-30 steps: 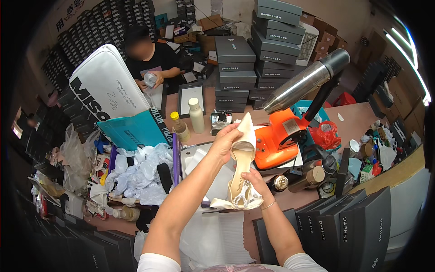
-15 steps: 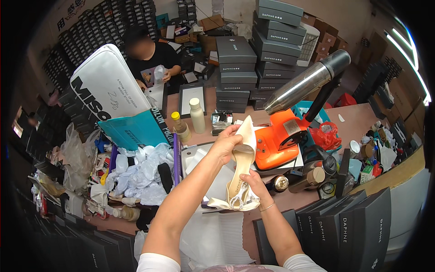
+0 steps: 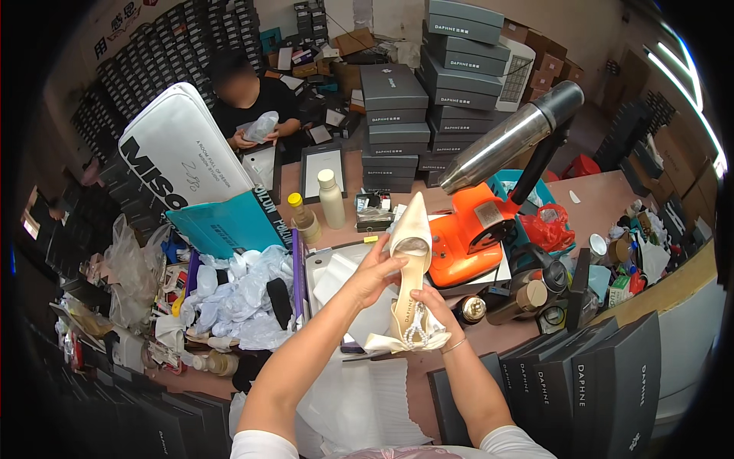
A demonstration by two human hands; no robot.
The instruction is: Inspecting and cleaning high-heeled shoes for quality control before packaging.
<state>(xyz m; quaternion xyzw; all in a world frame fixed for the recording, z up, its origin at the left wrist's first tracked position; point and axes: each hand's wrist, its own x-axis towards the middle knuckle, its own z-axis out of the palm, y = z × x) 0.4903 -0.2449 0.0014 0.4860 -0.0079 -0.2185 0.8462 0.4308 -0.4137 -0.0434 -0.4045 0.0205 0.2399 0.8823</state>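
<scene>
A cream pointed-toe shoe [image 3: 414,224] is held up over the worktable, toe pointing away from me and insole facing up. At its heel end sit a pale bow and a sparkling beaded strap. My left hand [image 3: 376,273] grips the shoe's left side just behind the toe, fingers partly hidden beneath. My right hand [image 3: 439,312] is closed round the right side by the heel, thumb over the edge of the insole. Right behind the shoe stands an orange machine [image 3: 463,256] with a slanted metal barrel [image 3: 505,138].
Stacked dark shoe boxes [image 3: 394,96] rise at the back; more boxes [image 3: 581,382] stand at lower right. A purple bin [image 3: 298,268] of crumpled white plastic is left of my arm. A cream bottle [image 3: 331,200], a kettle [image 3: 547,271] and a seated person [image 3: 267,103] holding clear plastic are nearby.
The shoe has turned slightly more upright, and my left hand has slid a little lower along its side. Across the table, the other person's hands and clear plastic have shifted.
</scene>
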